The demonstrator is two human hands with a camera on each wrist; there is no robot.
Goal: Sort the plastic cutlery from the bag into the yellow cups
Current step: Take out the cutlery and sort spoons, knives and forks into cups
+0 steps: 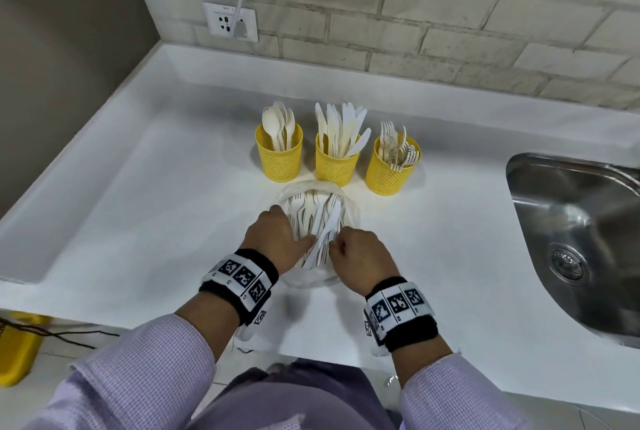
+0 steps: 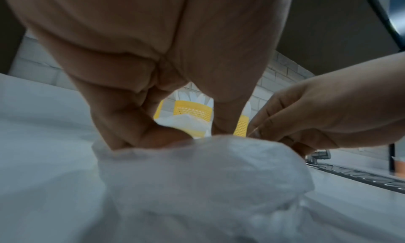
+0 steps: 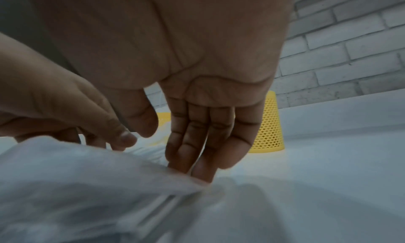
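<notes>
Three yellow mesh cups stand in a row on the white counter: spoons in the left cup (image 1: 278,159), knives in the middle cup (image 1: 335,164), forks in the right cup (image 1: 390,173). In front of them lies the clear plastic bag (image 1: 350,211), open towards the cups, with several white forks and a knife (image 1: 329,225) inside. My left hand (image 1: 277,239) grips the bag's left side, its fingers (image 2: 136,125) curled into the plastic (image 2: 197,177). My right hand (image 1: 360,253) hovers at the near right. Its straight fingers (image 3: 192,148) touch the bag (image 3: 76,177), thumb apart.
A steel sink (image 1: 571,221) is sunk into the counter at the right. A wall socket (image 1: 230,20) with a white cable sits on the brick wall behind. The counter's front edge runs just below my wrists. A yellow object (image 1: 17,343) lies low at the left.
</notes>
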